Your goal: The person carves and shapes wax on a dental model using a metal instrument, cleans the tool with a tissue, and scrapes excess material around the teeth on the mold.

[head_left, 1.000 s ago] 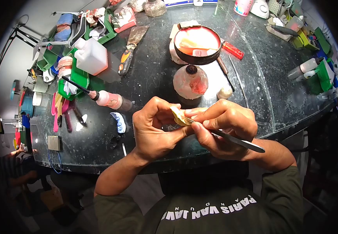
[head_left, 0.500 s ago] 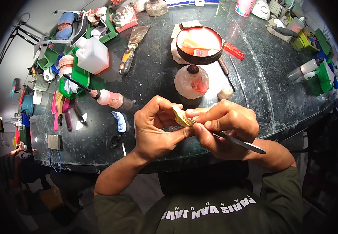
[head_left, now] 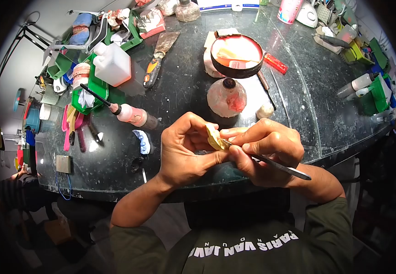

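Note:
Near the table's front edge, my left hand pinches a small yellowish dental piece between thumb and fingers. Across from it, my right hand is closed on a thin metal tool, whose flat end points down to the right. The tool's other end meets the yellowish piece, and its tip is partly hidden by my fingers. Just beyond my hands stands a round bottle with a dark cap. A blue-white dental model lies left of my left hand.
Farther back are a round dish of pink wax, a red lighter and a scraper. At the left stand a plastic jug, a green tray and a pink bottle. A person is at the far left.
The view has shifted slightly, so the table items appear a little to the right. Both hands keep their grips; the yellowish piece is turned slightly, showing more of its surface.

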### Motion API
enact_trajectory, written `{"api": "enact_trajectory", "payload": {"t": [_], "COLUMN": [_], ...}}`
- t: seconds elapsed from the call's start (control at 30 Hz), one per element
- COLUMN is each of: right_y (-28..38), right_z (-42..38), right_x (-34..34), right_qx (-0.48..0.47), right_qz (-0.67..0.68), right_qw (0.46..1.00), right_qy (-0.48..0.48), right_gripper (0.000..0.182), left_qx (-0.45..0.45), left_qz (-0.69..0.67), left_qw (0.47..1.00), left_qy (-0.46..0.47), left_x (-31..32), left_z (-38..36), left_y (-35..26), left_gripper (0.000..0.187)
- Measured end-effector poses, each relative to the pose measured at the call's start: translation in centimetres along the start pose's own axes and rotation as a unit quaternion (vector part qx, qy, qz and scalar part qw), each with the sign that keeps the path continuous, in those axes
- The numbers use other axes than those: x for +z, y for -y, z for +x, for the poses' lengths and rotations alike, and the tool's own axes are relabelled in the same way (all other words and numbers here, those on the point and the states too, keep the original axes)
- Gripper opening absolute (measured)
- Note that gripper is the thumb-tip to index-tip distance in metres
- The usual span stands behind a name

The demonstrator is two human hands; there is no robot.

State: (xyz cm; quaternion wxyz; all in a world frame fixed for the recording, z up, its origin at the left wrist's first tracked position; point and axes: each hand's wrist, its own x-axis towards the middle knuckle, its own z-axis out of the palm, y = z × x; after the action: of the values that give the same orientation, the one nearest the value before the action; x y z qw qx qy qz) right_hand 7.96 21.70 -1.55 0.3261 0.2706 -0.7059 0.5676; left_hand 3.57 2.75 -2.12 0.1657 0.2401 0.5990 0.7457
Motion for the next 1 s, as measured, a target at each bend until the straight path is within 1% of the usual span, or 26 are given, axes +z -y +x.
{"api": "enact_trajectory", "payload": {"t": [0.2,0.3,0.9,1.0], "right_y": [-0.06,-0.07,0.13,0.08], "right_z": [0.22,0.31,0.25,0.22], "right_x": [-0.33,-0.41,-0.05,-0.08], "right_qx": [-0.005,-0.006,-0.008,-0.009], "right_qz": [-0.005,-0.006,0.002,0.008], "right_qw": [1.0,1.0,1.0,1.0], "right_qy": [0.016,0.021,0.017,0.019], "right_gripper": [0.024,0.025,0.027,0.026], "left_qx": [-0.008,-0.025,-0.032,-0.036], "left_qz": [-0.051,-0.052,-0.038,-0.053], "left_qw": [0.999,0.998,0.999,0.998], "left_qy": [0.01,0.016,0.015,0.013], "left_x": [-0.26,-0.27,-0.5,-0.49], "left_z": [-0.05,0.04,0.04,0.01], "left_y": [0.53,0.29,0.13,0.15], "left_gripper": [0.039,0.04,0.044,0.045]}}
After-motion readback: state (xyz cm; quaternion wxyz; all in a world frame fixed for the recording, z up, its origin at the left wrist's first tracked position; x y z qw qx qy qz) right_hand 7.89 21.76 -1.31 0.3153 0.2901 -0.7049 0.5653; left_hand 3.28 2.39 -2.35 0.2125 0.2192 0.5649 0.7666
